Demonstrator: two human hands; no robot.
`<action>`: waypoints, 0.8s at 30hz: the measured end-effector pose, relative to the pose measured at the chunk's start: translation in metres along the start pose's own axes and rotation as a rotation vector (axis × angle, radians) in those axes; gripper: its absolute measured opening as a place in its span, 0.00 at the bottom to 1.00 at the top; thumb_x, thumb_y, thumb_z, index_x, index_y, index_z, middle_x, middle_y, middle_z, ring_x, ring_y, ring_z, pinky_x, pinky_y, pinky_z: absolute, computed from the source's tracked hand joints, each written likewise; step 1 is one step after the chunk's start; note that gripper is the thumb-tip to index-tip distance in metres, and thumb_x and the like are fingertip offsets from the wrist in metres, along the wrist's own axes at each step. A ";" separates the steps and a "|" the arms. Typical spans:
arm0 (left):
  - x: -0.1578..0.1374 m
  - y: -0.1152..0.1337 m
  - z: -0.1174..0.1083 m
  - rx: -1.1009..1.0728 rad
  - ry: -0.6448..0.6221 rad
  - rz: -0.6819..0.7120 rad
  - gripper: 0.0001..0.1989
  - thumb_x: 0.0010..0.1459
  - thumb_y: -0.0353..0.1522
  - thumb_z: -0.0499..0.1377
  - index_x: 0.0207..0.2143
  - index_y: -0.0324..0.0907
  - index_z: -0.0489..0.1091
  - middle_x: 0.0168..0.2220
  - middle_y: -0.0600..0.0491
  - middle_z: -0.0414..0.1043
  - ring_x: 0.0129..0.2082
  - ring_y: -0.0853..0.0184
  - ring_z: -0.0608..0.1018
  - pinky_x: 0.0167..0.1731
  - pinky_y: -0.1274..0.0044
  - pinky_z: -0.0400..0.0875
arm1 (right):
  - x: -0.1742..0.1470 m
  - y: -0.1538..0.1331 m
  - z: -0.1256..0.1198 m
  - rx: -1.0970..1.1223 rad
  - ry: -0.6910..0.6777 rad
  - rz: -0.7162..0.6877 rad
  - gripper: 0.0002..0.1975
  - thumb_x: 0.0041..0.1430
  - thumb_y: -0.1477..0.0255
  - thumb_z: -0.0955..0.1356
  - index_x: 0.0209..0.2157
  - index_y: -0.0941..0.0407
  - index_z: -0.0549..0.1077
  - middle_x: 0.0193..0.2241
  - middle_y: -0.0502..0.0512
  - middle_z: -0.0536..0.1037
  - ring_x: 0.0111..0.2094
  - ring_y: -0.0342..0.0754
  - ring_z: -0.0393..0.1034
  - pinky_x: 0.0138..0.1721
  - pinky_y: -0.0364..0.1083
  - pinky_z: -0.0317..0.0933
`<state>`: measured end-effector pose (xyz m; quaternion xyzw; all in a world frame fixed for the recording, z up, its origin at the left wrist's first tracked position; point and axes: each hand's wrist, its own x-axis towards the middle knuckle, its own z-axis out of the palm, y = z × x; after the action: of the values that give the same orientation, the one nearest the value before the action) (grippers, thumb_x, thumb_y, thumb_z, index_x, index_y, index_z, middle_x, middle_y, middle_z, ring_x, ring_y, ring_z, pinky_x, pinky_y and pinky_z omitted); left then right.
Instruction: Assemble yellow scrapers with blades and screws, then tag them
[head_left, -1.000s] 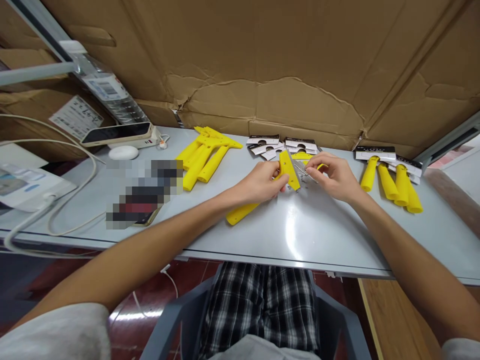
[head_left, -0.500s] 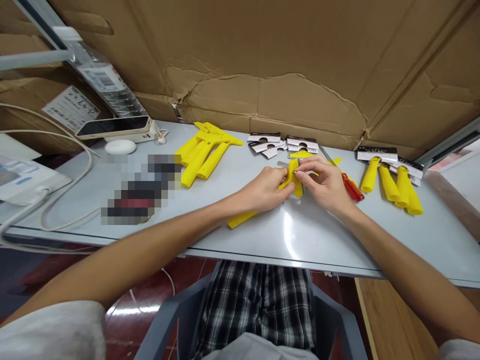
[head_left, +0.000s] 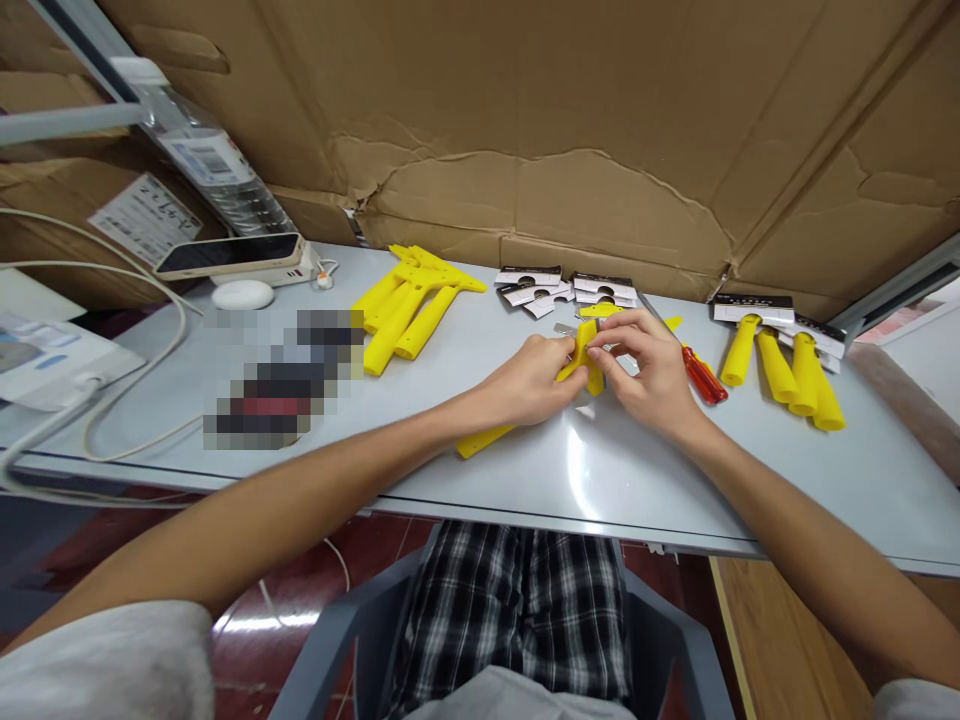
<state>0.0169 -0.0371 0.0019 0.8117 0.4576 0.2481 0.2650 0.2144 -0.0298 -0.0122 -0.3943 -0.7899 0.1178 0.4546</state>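
Note:
My left hand (head_left: 541, 378) is closed around a yellow plastic scraper handle (head_left: 486, 440), whose lower end sticks out toward the table's front edge. Its head (head_left: 587, 342) shows beyond my left fingers, with a thin metal blade edge beside it. At that head my right hand (head_left: 651, 372) has thumb and forefinger pinched together; whatever lies between them is too small to make out. A screwdriver with a red handle (head_left: 705, 376) rests just right of my right hand. Behind both hands lies another yellow piece (head_left: 600, 311), partly covered.
Several yellow handles (head_left: 411, 305) are piled left of my hands. Black-and-white cards (head_left: 529, 285) lie at the back. Yellow tools with cards (head_left: 804, 375) lie at the right. A phone (head_left: 229, 254), white cables and a plastic bottle (head_left: 214, 160) occupy the left. Cardboard (head_left: 615, 110) walls the back.
My right fingers have shifted slightly at the yellow head, and the hand has opened a little away from it. My left hand keeps its hold in the same place.

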 end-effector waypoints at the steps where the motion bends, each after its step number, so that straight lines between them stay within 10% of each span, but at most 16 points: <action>1: 0.000 0.000 0.000 0.010 0.007 0.004 0.09 0.66 0.33 0.55 0.30 0.45 0.64 0.32 0.50 0.79 0.31 0.64 0.77 0.32 0.72 0.64 | 0.000 0.000 0.000 -0.004 0.001 -0.004 0.10 0.65 0.66 0.69 0.37 0.56 0.82 0.45 0.58 0.76 0.48 0.43 0.72 0.52 0.46 0.71; 24: 0.000 -0.002 0.003 0.001 0.019 0.011 0.09 0.66 0.33 0.56 0.31 0.45 0.66 0.31 0.49 0.78 0.30 0.63 0.76 0.35 0.70 0.69 | 0.002 -0.005 0.002 0.409 -0.061 0.412 0.24 0.53 0.57 0.77 0.42 0.60 0.72 0.44 0.56 0.75 0.40 0.39 0.73 0.38 0.39 0.71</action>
<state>0.0175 -0.0373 -0.0013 0.8119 0.4560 0.2570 0.2587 0.2097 -0.0308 -0.0095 -0.4427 -0.6663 0.3762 0.4674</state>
